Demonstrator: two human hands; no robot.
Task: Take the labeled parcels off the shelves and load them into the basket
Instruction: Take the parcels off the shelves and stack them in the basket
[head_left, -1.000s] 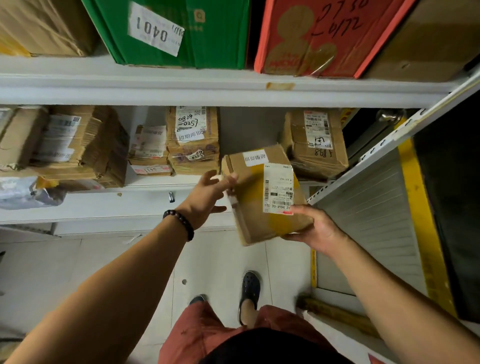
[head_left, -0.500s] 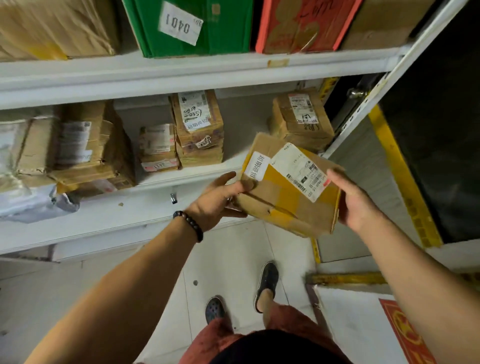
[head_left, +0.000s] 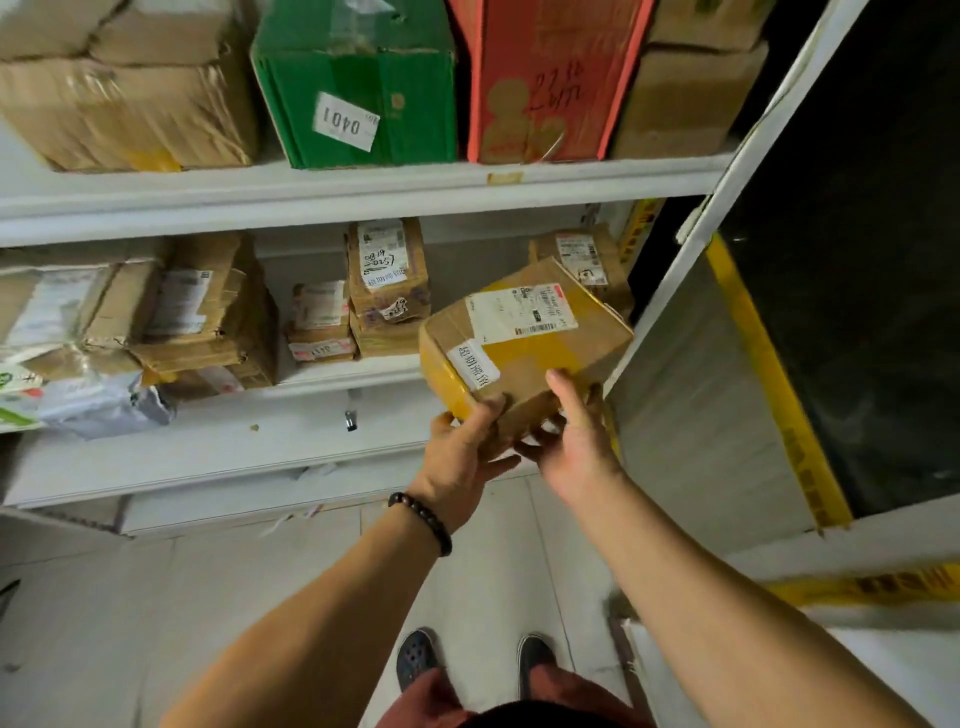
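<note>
Both hands have come together at the near lower corner of the cardboard parcel – half a second ago they gripped its opposite ends – and the box has turned so its long side runs left to right. The left thumb presses on the parcel's front face just below a small white sticker; the other fingers of the left hand curl under the box, mostly hidden. One digit of the right hand lies straight up the front face, and its remaining fingers are bent beneath the bottom edge. The two hands nearly touch. A dark beaded bracelet circles the left wrist.

The parcel is held in the air, tilted, in front of the lower shelf and clear of it. A large white shipping label with a barcode faces upward, and yellow tape crosses the cardboard.

Behind it on the lower shelf stand other labelled brown parcels: a tall one near the middle, one at the far right, and a leaning stack to the left beside a grey plastic mailer. On the upper shelf sit a green box with a sticker reading 0401 and a red box – plain brown cartons flank them. Below, two dark shoes stand on a pale tiled floor.
</note>
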